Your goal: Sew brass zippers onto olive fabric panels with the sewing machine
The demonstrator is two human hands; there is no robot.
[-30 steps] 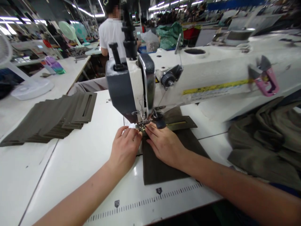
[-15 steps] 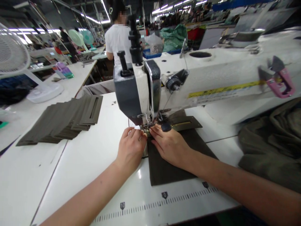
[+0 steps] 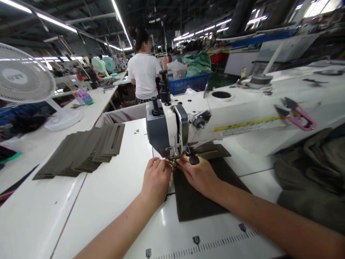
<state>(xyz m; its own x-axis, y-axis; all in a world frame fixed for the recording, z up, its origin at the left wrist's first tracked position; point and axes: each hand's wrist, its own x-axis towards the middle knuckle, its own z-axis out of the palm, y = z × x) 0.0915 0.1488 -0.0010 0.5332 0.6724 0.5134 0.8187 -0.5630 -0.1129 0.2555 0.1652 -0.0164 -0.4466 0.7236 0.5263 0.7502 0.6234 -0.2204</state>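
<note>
Under the head of a white sewing machine (image 3: 158,135), both hands meet close to the presser foot. My left hand (image 3: 157,178) is closed, fingers curled and fingertips just left of the foot; what they pinch is too small to make out. My right hand (image 3: 198,176) lies over a dark olive fabric piece (image 3: 201,205), thumb and fingers pinched at its edge by the needle. A slotted olive strip (image 3: 212,151) sticks out behind the right hand. Machine parts partly hide the fingertips.
On the left of the table lies a fanned stack of olive slotted panels (image 3: 81,151). A white fan (image 3: 24,73) stands beyond it. Pink thread snips (image 3: 303,118) rest against the machine arm. Bunched olive cloth (image 3: 309,176) lies at right. A person in white (image 3: 144,73) stands behind.
The camera view has tilted up a little, so everything sits lower and more of the room shows. Both hands remain by the presser foot, and the fabric piece looks nearly unmoved.
</note>
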